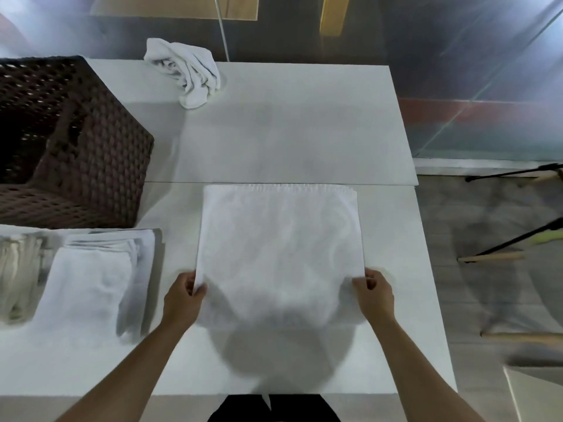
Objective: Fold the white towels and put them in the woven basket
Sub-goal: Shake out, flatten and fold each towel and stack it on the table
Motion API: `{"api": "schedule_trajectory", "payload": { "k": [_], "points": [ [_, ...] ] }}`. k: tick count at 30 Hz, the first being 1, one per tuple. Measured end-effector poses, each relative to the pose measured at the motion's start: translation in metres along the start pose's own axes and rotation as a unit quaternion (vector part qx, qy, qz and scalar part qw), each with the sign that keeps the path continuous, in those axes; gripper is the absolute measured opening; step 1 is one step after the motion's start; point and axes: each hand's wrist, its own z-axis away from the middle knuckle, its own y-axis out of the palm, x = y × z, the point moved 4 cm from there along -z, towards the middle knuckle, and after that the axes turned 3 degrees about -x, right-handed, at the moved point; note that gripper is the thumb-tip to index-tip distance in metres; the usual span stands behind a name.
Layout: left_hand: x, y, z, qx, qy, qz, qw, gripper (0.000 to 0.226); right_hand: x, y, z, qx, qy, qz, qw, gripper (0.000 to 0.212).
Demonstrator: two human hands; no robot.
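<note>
Fingers of the left hand [182, 295] and right hand [373, 292] pinch the near corners of a white towel [278, 239] spread flat on the table [304, 129] — apparently mid-fold. One stack of folded towels [94, 275] waits at left, outside the woven basket [100, 153], whose interior is largely hidden. A crumpled towel [187, 71] at the far edge remains unfolded — much of the job looks undone.

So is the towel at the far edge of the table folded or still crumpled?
Crumpled. The far towel lies bunched in loose, twisted rolls on the table, with no flat layers or squared edges.
</note>
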Motion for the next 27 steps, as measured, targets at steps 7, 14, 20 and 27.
{"api": "schedule_trajectory", "payload": {
  "k": [7, 14, 20, 27],
  "points": [
    [0.051, -0.01, 0.048, 0.044, -0.016, -0.057, 0.997, 0.016, -0.054, -0.003, 0.061, -0.022, 0.034, 0.032, 0.999, 0.028],
    [0.084, -0.031, 0.091, 0.047, -0.033, -0.005, 0.998, 0.026, -0.109, 0.003, 0.126, -0.041, 0.091, -0.02, 0.995, 0.037],
    [0.129, -0.038, 0.138, 0.065, -0.066, 0.055, 0.994, 0.02, -0.167, 0.015, 0.189, -0.039, 0.151, -0.15, 0.976, 0.013],
    [0.158, -0.046, 0.193, 0.049, -0.116, 0.205, 0.971, 0.017, -0.188, -0.013, 0.239, -0.06, 0.179, -0.305, 0.934, 0.016]
  ]
}}
